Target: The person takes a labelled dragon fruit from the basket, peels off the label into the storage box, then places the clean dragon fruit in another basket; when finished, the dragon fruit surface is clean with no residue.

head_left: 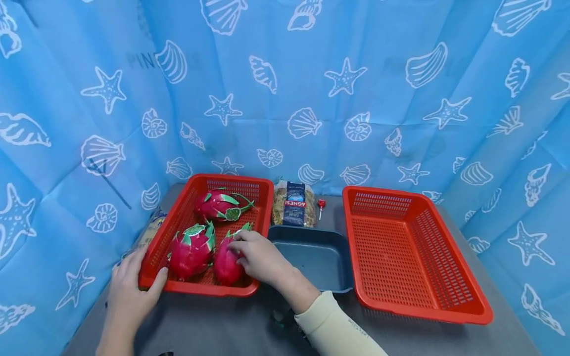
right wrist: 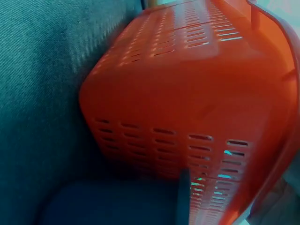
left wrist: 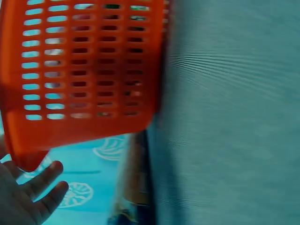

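The left red basket [head_left: 196,288] holds 3 pink dragon fruits with green scales. One dragon fruit [head_left: 220,205] lies on its side at the back, and another dragon fruit [head_left: 189,254] is at the front left. My right hand [head_left: 262,257] reaches over the front right rim, its fingers bent on the front right dragon fruit [head_left: 226,264]. At the basket's front left corner, my left hand [head_left: 133,291] rests with fingers extended and spread against the rim. Those fingers [left wrist: 44,180] appear beside the rim in the left wrist view. The right wrist view mostly shows the basket's outer wall [right wrist: 187,93].
A dark blue-grey tray [head_left: 311,257] stands between the baskets, with a pasta bag [head_left: 294,203] and a red lollipop [head_left: 321,203] behind it. The right red basket [head_left: 396,262] contains nothing. A partly hidden package [head_left: 153,227] is left of the left basket. A shell-patterned curtain [head_left: 285,99] surrounds the table.
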{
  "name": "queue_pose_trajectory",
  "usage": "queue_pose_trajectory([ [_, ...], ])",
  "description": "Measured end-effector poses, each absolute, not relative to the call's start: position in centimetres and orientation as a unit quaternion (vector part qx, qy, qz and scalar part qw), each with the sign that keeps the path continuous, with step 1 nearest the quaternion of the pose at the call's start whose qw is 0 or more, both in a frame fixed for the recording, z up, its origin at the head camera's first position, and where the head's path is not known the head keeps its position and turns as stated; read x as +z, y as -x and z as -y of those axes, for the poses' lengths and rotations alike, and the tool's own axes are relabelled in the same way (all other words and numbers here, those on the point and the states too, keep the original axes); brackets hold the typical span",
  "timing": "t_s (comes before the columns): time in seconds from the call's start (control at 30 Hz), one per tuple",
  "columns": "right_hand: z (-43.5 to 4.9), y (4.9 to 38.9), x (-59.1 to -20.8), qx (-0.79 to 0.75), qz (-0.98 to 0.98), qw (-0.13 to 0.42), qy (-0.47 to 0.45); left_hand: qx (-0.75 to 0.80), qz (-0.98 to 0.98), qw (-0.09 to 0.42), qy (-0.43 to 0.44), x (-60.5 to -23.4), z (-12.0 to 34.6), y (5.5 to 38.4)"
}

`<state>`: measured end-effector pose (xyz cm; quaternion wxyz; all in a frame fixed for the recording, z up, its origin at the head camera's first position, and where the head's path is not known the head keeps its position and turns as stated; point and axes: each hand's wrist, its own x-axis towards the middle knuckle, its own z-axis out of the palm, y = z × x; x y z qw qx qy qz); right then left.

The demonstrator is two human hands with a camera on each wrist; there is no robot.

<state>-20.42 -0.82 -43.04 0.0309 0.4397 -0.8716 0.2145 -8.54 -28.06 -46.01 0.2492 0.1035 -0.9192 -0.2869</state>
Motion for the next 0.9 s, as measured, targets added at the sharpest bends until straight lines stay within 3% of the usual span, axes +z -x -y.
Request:
queue_pose_trajectory([
  [0.27,1.0,20.9,-43.1,0.213,0.860,0.046,-0.461,-0.309,0.909,0.254,-0.119,-47.9,28.3,8.6],
  [0.9,0.5,21.0,-42.1,0.237,0.812,0.170,-0.506,-0.349,0.895,0.232,-0.152,-48.6,28.1,8.8],
])
